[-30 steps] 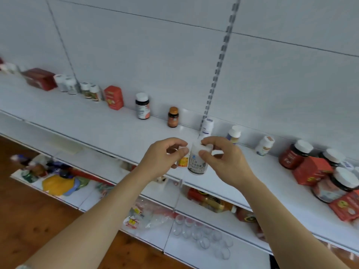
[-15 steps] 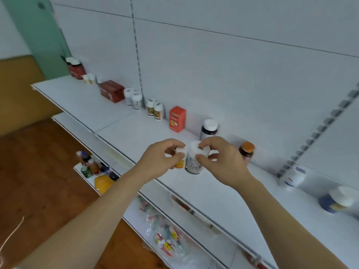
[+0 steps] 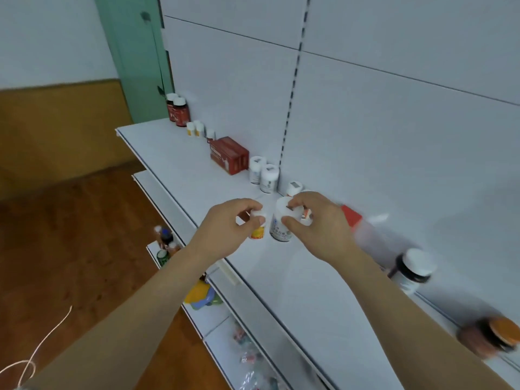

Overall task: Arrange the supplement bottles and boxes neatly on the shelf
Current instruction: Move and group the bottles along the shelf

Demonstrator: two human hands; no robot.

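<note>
A small yellow-labelled bottle [image 3: 258, 227] is pinched by the left hand [image 3: 228, 229], a white bottle [image 3: 282, 222] by the right hand [image 3: 318, 225]; labels unreadable; lower-right bottles [image 3: 491, 334] blurred.

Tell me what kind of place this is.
Probably a pharmacy or shop aisle: long white metal shelf on a slotted back panel, white-capped supplement bottles and a red cardboard box lined along it.
</note>
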